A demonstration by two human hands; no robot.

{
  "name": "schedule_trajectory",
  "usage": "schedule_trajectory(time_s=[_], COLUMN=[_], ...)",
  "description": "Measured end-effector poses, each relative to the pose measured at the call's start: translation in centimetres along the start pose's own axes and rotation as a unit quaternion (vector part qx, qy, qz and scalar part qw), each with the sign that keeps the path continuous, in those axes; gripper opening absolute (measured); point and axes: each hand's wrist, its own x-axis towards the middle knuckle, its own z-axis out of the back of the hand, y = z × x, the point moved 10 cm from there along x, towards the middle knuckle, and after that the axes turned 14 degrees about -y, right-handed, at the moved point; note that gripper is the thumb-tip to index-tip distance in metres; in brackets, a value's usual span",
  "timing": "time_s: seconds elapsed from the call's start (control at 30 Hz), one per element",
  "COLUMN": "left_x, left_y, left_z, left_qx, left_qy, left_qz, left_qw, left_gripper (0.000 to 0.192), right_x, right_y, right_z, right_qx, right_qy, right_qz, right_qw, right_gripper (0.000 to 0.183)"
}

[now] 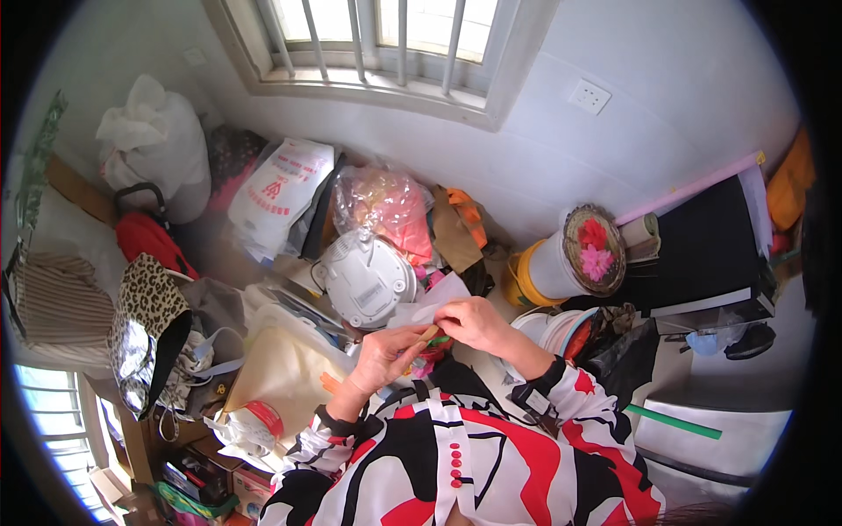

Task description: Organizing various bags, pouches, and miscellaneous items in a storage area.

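Note:
My left hand (388,358) pinches a small tan strip-like piece (429,333) between thumb and fingers, in front of my chest. The fingers of my right hand (477,323) are drawn together right at the upper end of this piece; whatever may be between them is hidden. Behind both hands rises a whitish translucent sheet (431,301). Beneath them are a bit of green and a red and pink item (426,361), partly covered by my left hand. A white round appliance (368,279) lies underside up just beyond my left hand.
A clear plastic bag with pink contents (381,204) sits against the wall under the barred window (375,75). To the right stand a white bucket (546,266) with a flowered lid and a pail (552,329). A leopard-print cloth (148,302) hangs at left.

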Motion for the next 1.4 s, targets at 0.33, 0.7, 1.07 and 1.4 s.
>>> schedule_trajectory(time_s=[0.33,0.7,1.07,1.4], left_x=[-1.6,-3.0,-6.1,-10.3], left_y=[2.0,2.2,4.8,4.0], left_z=[-2.2,-4.0,-3.3,-4.9], left_qx=[0.142,-0.016,0.038,-0.199], left_qy=[0.134,0.141,0.04,0.082], left_qz=[-0.023,0.295,0.153,0.298], left_qw=[0.98,0.945,0.987,0.93], left_gripper=[0.013,0.033,0.015,0.008], right_x=[-6.3,-5.6,-12.0,-16.2], right_y=[-9.6,-0.3,-3.0,3.0], right_z=[-5.9,-1.3,-5.0,-2.2], right_qx=[0.415,0.071,0.279,0.154], right_qy=[0.021,-0.058,-0.154,-0.308], right_qz=[-0.457,-0.102,-0.281,-0.222], right_qw=[0.786,0.991,0.905,0.912], right_gripper=[0.01,0.012,0.015,0.013])
